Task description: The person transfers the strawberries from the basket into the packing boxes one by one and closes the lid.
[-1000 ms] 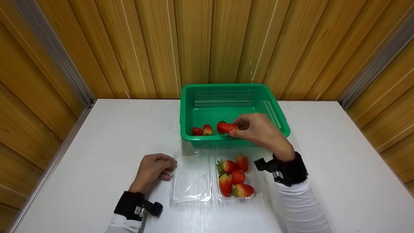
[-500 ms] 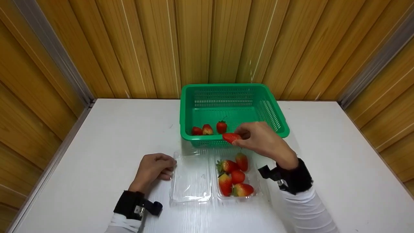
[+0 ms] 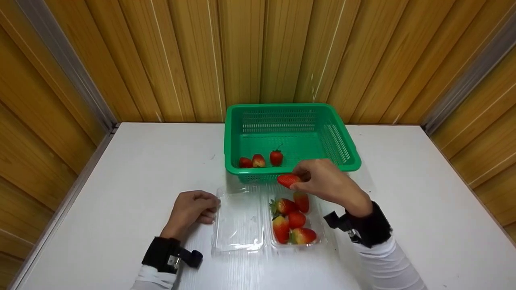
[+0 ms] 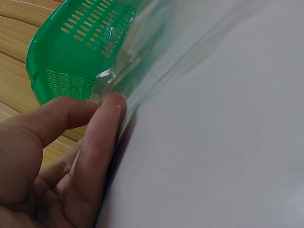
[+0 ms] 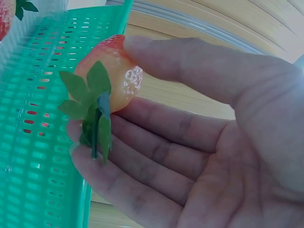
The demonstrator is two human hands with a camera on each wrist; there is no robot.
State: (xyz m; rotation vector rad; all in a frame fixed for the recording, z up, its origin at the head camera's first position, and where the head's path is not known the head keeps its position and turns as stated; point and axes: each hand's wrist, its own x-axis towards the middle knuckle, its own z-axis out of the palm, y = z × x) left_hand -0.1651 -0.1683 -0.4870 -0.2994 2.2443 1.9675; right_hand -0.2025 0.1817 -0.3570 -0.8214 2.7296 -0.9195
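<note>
My right hand (image 3: 322, 179) pinches a red strawberry (image 3: 288, 180) between thumb and fingers, just in front of the green basket (image 3: 346, 151) and above the far end of the clear clamshell tray (image 3: 322, 237). The wrist view shows the strawberry (image 5: 111, 73) with its green leaves against my fingers (image 5: 156, 156). Several strawberries (image 3: 292, 219) lie in that tray. Three strawberries (image 3: 259, 160) sit in the basket. My left hand (image 3: 193, 209) rests curled on the table, its fingers (image 4: 95, 156) touching the left edge of the open clear lid (image 3: 238, 221).
The white table (image 3: 121, 169) is boxed in by wooden panel walls (image 3: 258, 52) at the back and both sides. The basket stands at the back centre against the wall. Black wrist straps (image 3: 165, 253) are on both arms.
My right hand has carried a strawberry out of the basket, over its front rim and down toward the clamshell tray. The left hand has stayed at the lid's edge.
</note>
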